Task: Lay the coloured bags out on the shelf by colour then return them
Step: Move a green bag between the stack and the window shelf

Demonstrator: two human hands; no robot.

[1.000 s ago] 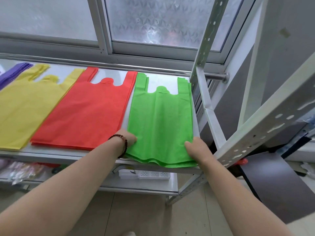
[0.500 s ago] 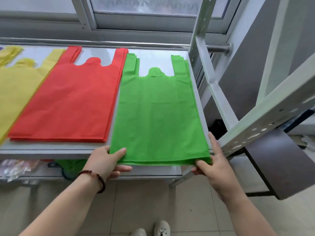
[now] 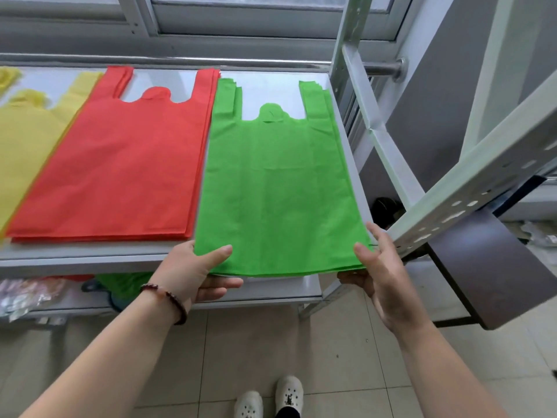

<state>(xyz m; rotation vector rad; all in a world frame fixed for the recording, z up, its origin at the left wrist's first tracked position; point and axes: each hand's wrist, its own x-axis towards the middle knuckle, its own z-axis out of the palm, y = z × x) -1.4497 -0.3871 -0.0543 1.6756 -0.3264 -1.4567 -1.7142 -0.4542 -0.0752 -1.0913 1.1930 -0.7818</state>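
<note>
A stack of green bags (image 3: 280, 188) lies flat at the right end of the white shelf (image 3: 90, 257), its bottom edge hanging slightly over the front. My left hand (image 3: 196, 273) pinches the stack's lower left corner, thumb on top and fingers underneath. My right hand (image 3: 379, 267) pinches the lower right corner the same way. A stack of red bags (image 3: 120, 164) lies to the left of the green one, and yellow bags (image 3: 27, 137) lie further left, cut off by the frame edge.
A perforated metal upright (image 3: 470, 182) slants across the right, close to my right hand. A window frame (image 3: 241, 22) runs behind the shelf. Packets and a green item (image 3: 123, 282) sit on the lower shelf. Tiled floor and my white shoes (image 3: 268, 399) are below.
My hands went from pressing flat on the green stack to pinching its two bottom corners, and the stack's bottom edge has slid toward me over the shelf's front. The view tilted down.
</note>
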